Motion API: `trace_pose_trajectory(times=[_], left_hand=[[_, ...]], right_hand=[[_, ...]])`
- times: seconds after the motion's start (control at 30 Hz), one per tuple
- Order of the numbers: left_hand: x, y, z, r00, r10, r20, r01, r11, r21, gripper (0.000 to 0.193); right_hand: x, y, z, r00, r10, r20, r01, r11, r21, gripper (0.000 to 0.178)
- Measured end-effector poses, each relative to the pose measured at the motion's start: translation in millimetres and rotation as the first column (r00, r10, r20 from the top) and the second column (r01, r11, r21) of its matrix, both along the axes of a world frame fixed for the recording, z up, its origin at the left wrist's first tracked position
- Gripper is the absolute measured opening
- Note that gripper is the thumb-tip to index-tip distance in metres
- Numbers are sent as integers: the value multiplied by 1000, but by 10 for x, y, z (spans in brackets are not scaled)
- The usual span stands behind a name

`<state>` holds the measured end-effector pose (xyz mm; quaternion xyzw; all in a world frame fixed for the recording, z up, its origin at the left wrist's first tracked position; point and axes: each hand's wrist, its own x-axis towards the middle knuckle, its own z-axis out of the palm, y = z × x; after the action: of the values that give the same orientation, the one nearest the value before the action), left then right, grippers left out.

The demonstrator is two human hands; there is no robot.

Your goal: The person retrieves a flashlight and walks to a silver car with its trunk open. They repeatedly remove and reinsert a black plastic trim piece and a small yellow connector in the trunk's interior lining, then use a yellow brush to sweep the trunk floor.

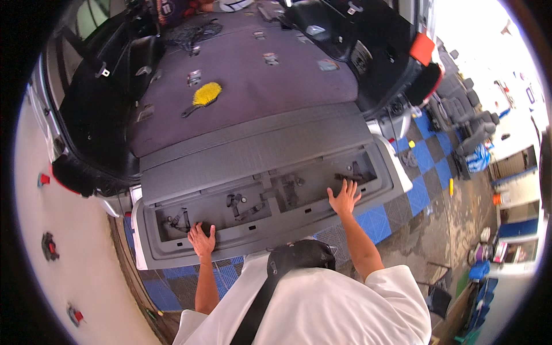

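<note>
A wide tailgate (pixel 247 238) lies folded down at the rear of the vehicle, with a grey plastic inner panel. Its long recesses hold black straps and fittings, among them a strap (pixel 237 207) left of the middle and another strap (pixel 353 171) at the right end. My left hand (pixel 202 240) rests near the left recess's front rim, fingers spread and holding nothing. Further right, my right hand (pixel 344 199) has its fingers stretched over the front rim of the right recess, also with nothing in it.
Beyond the panel, a yellow-bristled brush (pixel 207 94) lies on the purplish-grey carpet (pixel 270 98) of the cargo floor. Dark side trim (pixel 98 115) flanks it. Part of a person (pixel 224 6) shows at the far end. Removed seats (pixel 460 109) stand at right beside blue-and-grey floor tiles (pixel 422 152).
</note>
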<state>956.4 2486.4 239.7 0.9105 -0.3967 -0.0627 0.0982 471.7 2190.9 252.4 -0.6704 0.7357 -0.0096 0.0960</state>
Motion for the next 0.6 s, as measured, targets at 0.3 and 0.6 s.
trace_pose_trajectory(times=[0.3,0.6], left_hand=[[-104,-423,-8,931,350,98,-357,933,54,92],[-116,-454,74,923,374,87,-382,918,102,88]], right_hand=[[101,-97,148,996,-2,-86,21,974,225,85],[173,-105,214,984,15,-180,35,963,269,75]])
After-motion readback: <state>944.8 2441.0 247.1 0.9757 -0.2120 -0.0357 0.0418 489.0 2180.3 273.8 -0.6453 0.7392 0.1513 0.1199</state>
